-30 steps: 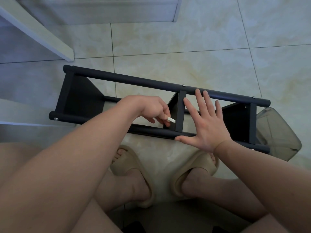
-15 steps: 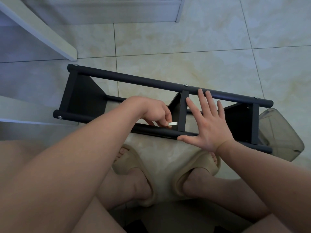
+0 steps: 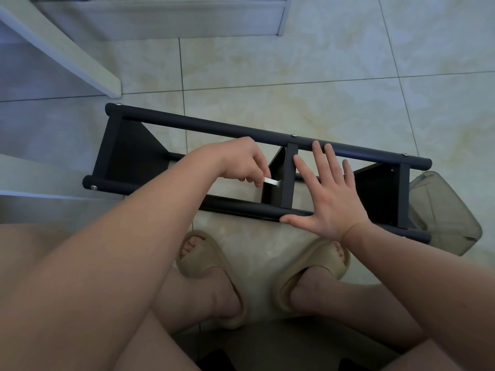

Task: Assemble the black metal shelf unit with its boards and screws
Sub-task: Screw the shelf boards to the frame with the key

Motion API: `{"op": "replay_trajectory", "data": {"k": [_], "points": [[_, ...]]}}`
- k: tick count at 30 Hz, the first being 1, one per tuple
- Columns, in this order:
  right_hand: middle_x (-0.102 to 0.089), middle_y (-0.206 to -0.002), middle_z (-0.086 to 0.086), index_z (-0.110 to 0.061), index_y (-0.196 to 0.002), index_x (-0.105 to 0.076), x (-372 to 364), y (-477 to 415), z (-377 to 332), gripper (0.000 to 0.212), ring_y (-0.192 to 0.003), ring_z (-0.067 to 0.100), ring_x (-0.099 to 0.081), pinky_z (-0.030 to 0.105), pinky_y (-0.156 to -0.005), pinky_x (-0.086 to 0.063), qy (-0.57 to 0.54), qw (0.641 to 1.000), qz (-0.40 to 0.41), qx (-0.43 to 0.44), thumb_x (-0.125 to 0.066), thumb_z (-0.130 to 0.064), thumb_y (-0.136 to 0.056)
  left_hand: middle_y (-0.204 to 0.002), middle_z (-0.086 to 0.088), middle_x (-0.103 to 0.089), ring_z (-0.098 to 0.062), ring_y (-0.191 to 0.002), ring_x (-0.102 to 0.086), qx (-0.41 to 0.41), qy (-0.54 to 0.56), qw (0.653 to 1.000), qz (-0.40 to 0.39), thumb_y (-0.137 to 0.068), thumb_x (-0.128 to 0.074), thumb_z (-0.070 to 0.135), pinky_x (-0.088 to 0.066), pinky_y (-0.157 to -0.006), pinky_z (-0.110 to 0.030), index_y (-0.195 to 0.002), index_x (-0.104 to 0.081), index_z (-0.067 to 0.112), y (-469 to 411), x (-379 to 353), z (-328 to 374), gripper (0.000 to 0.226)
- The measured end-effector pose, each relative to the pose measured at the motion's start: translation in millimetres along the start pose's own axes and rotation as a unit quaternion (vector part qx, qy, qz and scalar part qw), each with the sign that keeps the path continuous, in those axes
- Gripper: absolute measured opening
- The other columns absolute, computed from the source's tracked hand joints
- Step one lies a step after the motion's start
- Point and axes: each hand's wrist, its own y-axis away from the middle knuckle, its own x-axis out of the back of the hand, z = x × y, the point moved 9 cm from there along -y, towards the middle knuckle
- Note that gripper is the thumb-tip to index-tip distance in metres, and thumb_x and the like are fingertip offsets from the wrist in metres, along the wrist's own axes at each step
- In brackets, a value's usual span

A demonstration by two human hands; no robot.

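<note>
Shelf unit [image 3: 214,128] lies under right hand [image 3: 329,199]; left hand [image 3: 241,162] pinches tool [image 3: 272,182].

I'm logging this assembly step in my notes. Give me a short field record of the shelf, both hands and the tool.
black shelf unit: lies on its side on the tiled floor
left hand: pinches a small silver tool, tip at the middle crossbar
right hand: open, flat on the shelf unit, just right of that crossbar
nearby: translucent bin at the shelf's right end
</note>
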Motion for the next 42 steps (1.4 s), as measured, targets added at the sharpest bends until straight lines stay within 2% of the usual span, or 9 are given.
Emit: {"op": "replay_trajectory", "data": {"k": [3,6,10,15,20,23,29,36,42], "points": [[0.005,-0.170,0.011,-0.028,-0.163,-0.008,0,0,0,0.116,-0.156,0.034,0.008,0.065,-0.121,-0.012,-0.003,1.000,0.000,0.001,-0.019,-0.099,-0.073,-0.087,-0.005,-0.075,-0.012,-0.071,-0.064,-0.001,0.016,1.000,0.015,-0.075,-0.080,0.019,-0.056,-0.069,-0.031,-0.075,-0.078,0.031,-2,3,1,0.011],[0.005,-0.170,0.012,-0.027,-0.163,-0.008,0,0,0,0.116,-0.156,0.034,0.008,0.066,-0.121,-0.012,-0.001,1.000,-0.002,0.001,-0.019,-0.099,-0.073,-0.096,-0.006,-0.075,-0.021,-0.090,-0.068,-0.006,0.059,0.998,0.011,-0.084,-0.074,0.015,-0.060,-0.082,-0.034,-0.078,-0.077,0.026,-3,-2,1,0.012],[0.007,-0.170,0.011,-0.027,-0.163,-0.008,0,0,0,0.116,-0.156,0.034,0.009,0.065,-0.121,-0.012,0.000,1.000,-0.004,0.000,-0.019,-0.099,-0.073,-0.095,-0.003,-0.072,-0.011,-0.083,-0.064,0.029,0.172,0.985,0.007,-0.092,-0.067,0.013,-0.054,-0.073,-0.026,-0.084,-0.073,0.020,-6,-16,-7,0.012],[0.003,-0.170,0.012,-0.026,-0.163,-0.012,2,0,-1,0.116,-0.156,0.034,0.006,0.065,-0.121,-0.012,-0.006,1.000,0.001,0.001,-0.023,-0.099,-0.073,-0.074,-0.001,-0.074,-0.013,-0.074,-0.070,0.078,0.311,0.947,0.024,-0.096,-0.064,0.016,-0.054,-0.069,-0.027,-0.096,-0.069,0.012,-9,-30,-15,0.006],[0.002,-0.170,0.013,-0.026,-0.163,-0.013,2,0,-1,0.116,-0.156,0.035,0.005,0.066,-0.121,-0.013,-0.003,1.000,0.004,0.001,-0.027,-0.097,-0.073,-0.071,0.003,-0.075,-0.010,-0.072,-0.069,0.086,0.284,0.952,0.075,-0.093,-0.067,0.017,-0.053,-0.069,-0.026,-0.092,-0.070,0.018,-12,-31,-17,0.003],[0.003,-0.170,0.012,-0.026,-0.163,-0.012,1,0,-1,0.116,-0.156,0.035,0.005,0.066,-0.121,-0.013,-0.004,1.000,0.005,0.002,-0.028,-0.097,-0.073,-0.074,0.002,-0.075,-0.010,-0.073,-0.069,0.082,0.313,0.942,0.092,-0.093,-0.068,0.019,-0.054,-0.072,-0.026,-0.094,-0.070,0.017,-12,-28,-17,0.002],[0.003,-0.170,0.012,-0.027,-0.163,-0.011,2,0,-1,0.115,-0.156,0.035,0.006,0.066,-0.121,-0.013,-0.002,1.000,0.008,0.001,-0.028,-0.097,-0.073,-0.085,0.000,-0.077,-0.011,-0.075,-0.070,0.075,0.334,0.938,0.053,-0.094,-0.069,0.023,-0.053,-0.077,-0.028,-0.110,-0.071,0.013,-12,-32,-12,0.019],[0.004,-0.170,0.012,-0.026,-0.163,-0.012,2,0,-1,0.116,-0.156,0.035,0.007,0.065,-0.121,-0.013,-0.001,1.000,0.003,0.000,-0.028,-0.097,-0.073,-0.087,0.002,-0.078,-0.013,-0.082,-0.069,0.082,0.300,0.950,0.036,-0.093,-0.069,0.026,-0.049,-0.076,-0.029,-0.101,-0.073,0.021,-10,-32,-8,0.010],[0.004,-0.170,0.012,-0.026,-0.163,-0.011,2,0,-1,0.115,-0.156,0.035,0.006,0.066,-0.121,-0.013,-0.003,1.000,0.009,0.001,-0.029,-0.096,-0.073,-0.081,0.003,-0.076,-0.011,-0.079,-0.069,0.093,0.325,0.939,0.058,-0.095,-0.066,0.023,-0.052,-0.081,-0.029,-0.100,-0.071,0.016,-10,-34,-12,0.010]]}}
